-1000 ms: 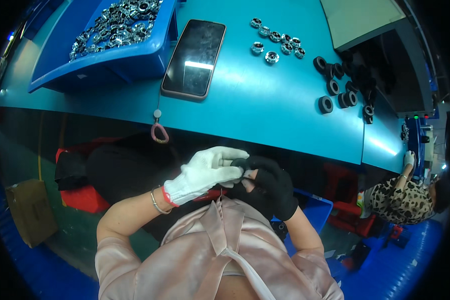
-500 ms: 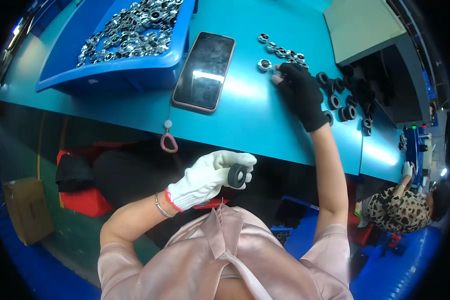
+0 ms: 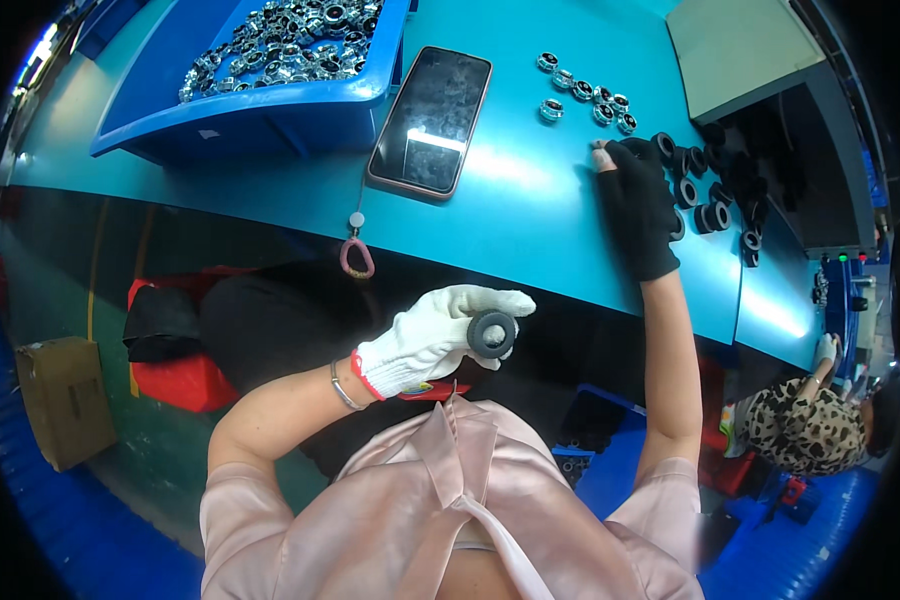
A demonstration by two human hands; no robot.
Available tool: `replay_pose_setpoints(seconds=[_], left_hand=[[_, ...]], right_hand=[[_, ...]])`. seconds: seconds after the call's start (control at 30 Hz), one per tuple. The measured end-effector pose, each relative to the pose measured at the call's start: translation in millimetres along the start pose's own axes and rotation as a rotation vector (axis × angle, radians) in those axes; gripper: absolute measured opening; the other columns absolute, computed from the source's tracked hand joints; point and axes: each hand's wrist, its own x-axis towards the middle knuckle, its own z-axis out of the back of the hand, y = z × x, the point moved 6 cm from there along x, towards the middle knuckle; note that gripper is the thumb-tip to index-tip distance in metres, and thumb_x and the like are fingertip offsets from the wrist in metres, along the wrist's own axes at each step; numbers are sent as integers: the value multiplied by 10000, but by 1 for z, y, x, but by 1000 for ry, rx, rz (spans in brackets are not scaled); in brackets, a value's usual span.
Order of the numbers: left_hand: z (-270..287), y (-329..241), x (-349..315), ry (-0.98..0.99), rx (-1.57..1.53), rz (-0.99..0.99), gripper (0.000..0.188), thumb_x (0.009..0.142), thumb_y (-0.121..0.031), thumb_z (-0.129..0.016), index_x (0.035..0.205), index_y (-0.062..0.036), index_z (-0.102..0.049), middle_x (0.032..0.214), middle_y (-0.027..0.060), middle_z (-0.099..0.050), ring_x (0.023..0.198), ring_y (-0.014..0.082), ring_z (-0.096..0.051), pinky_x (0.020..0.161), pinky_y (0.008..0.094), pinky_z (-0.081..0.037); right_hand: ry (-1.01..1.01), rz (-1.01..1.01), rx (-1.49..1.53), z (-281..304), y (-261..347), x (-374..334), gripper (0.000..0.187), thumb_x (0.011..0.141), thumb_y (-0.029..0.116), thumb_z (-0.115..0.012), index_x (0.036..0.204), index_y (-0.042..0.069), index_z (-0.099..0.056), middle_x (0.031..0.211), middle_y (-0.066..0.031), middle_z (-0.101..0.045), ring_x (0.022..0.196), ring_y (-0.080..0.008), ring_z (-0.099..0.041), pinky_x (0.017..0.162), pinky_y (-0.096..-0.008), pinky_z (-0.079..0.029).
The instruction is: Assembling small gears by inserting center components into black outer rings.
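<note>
- Just above the person's lap, short of the table [image 3: 530, 215], the left hand [image 3: 420, 335] in a white knitted glove pinches a black ring [image 3: 478, 340] between thumb and fingers; the ring's open face is turned up, and white glove shows through its hole.
- Over the right part of the table, the right hand [image 3: 638, 215] in a black glove reaches forward with bare fingertips [image 3: 602, 160] showing; whether it grips anything cannot be told.
- Beside the right hand, more black rings [image 3: 705, 218] lie scattered, some on edge, some overlapping; contact with the glove is unclear.
- Farther back, small chrome pieces [image 3: 552, 111] with dark centres sit in a loose cluster, apart from both hands.
- At the table's left, a blue bin [image 3: 235, 108] holds a heap of similar chrome parts [image 3: 290, 50].
- Next to the bin, a phone [image 3: 432, 120] lies face up, its cord ending in a pink loop [image 3: 345, 258] that hangs past the near edge.
- Behind the black rings stands a machine [image 3: 745, 45] with a cream top and dark opening.
- At far right, a co-worker [image 3: 805, 430] wears a spotted top.
</note>
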Motion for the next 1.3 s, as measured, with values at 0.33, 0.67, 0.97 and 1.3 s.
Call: replay_pose_setpoints(seconds=[0.33,0.67,0.97,1.3], left_hand=[[10,4,-6,-94,53,2,347,860,-38,-629,1202,13,-598,1036,81,-659,802,112,-647,657,243,-587],[15,8,-4,-265,118,-52,301,849,-100,-675,1110,31,-599,991,103,-654,823,167,-660,689,281,-579],[-1,1,-12,-249,197,-9,355,868,-100,-671,1165,67,-570,1050,134,-640,851,179,-656,746,276,-559],[-9,-2,-17,-340,530,0,407,838,-12,-666,1193,69,-484,1051,138,-621,906,157,-645,795,280,-541]], right_hand=[[158,41,12,14,17,-19,311,856,253,-658,1084,42,-649,1011,-151,-630,852,-285,-622,727,-367,-496],[238,86,674,19,106,-121,334,743,54,-758,1042,26,-611,995,-126,-653,868,-246,-654,735,-321,-529],[185,44,694,19,93,-133,337,709,46,-768,1012,42,-620,957,-128,-632,801,-264,-642,690,-335,-524],[151,38,493,4,103,-139,524,685,46,-724,1178,76,-551,963,-114,-619,779,-287,-630,645,-353,-506]])
